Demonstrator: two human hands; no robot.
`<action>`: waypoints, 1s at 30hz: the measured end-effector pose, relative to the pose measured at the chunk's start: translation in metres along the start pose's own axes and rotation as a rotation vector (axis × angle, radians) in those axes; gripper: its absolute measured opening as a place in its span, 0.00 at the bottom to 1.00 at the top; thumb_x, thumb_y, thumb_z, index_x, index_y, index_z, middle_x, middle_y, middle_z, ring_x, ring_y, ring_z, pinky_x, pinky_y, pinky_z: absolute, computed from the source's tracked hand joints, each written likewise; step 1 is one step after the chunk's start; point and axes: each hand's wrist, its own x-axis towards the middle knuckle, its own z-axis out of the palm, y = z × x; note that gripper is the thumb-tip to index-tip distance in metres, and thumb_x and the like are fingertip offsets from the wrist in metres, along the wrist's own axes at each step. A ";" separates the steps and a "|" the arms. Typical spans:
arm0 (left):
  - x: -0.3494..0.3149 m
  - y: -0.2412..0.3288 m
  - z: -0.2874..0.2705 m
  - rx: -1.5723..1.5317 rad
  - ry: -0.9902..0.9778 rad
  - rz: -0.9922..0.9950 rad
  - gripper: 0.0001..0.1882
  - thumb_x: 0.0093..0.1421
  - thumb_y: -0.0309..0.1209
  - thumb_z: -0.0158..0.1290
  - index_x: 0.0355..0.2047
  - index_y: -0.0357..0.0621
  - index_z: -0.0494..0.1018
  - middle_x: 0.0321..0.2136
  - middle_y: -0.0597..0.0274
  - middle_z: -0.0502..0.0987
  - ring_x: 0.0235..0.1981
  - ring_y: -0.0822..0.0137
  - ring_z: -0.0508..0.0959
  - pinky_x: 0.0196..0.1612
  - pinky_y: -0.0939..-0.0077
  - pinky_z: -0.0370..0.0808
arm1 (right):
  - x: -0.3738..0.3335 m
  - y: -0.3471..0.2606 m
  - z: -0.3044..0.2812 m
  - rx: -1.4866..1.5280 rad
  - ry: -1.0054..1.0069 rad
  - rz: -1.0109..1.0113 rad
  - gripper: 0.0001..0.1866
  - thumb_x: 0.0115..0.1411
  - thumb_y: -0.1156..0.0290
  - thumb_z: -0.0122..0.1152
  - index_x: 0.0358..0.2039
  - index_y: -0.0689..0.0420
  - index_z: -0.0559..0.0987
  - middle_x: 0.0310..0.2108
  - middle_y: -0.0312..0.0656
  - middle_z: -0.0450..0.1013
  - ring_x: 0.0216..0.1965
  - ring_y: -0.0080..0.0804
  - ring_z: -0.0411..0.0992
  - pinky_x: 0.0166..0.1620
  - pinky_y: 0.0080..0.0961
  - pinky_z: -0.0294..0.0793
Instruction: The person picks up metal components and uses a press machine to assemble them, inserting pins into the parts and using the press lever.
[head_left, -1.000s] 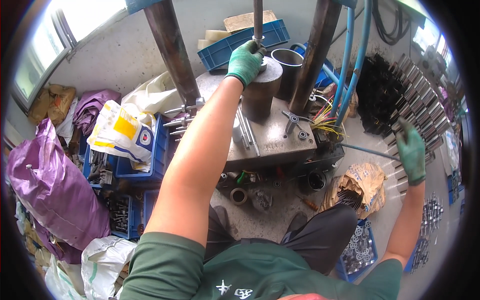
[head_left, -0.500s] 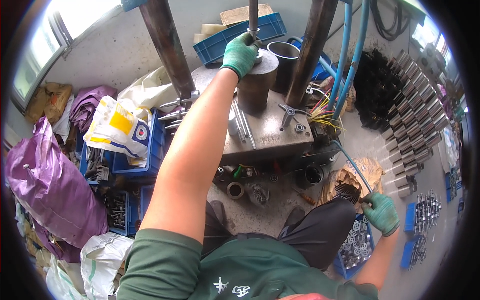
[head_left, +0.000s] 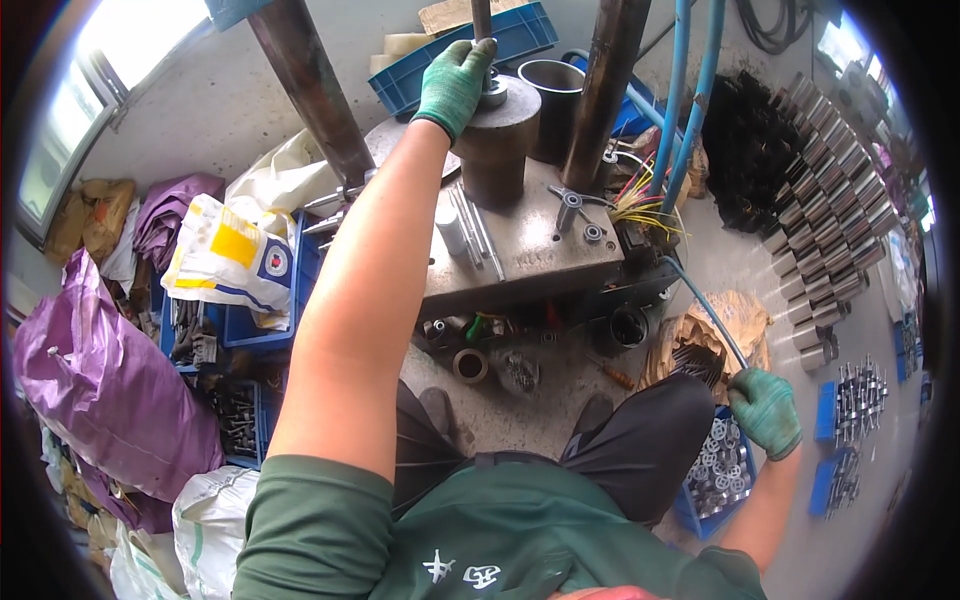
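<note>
My left hand (head_left: 452, 88), in a green knit glove, is closed at the lower end of the vertical steel rod (head_left: 482, 17) of a press. Its fingers cover whatever they grip there. Just below them, a small metal ring piece (head_left: 493, 96) sits on top of the round steel block (head_left: 497, 125). My right hand (head_left: 766, 414), gloved alike, is wrapped around the end of a long blue-grey lever (head_left: 708, 318) at the lower right. Several thin metal rods (head_left: 478, 232) and a short cylinder (head_left: 450, 229) rest on the press table (head_left: 545, 255).
Dark steel columns (head_left: 308, 90) and blue hoses (head_left: 672, 110) flank the block. A blue crate of metal wheels (head_left: 745, 482) stands by my right knee. Stacked metal cylinders (head_left: 835, 210) line the right side; purple sacks (head_left: 110, 385) and blue bins lie left.
My left hand has moved up from beside the ring piece to the rod's end. The right hand stays on the lever, slightly lower in view. The whole view has shifted a little.
</note>
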 end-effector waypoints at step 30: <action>0.005 -0.008 0.000 0.058 -0.008 -0.003 0.21 0.68 0.44 0.55 0.47 0.38 0.82 0.34 0.53 0.84 0.36 0.63 0.81 0.47 0.68 0.76 | 0.014 0.015 -0.011 0.038 -0.034 0.023 0.12 0.60 0.68 0.62 0.40 0.58 0.87 0.37 0.52 0.82 0.40 0.54 0.81 0.47 0.45 0.81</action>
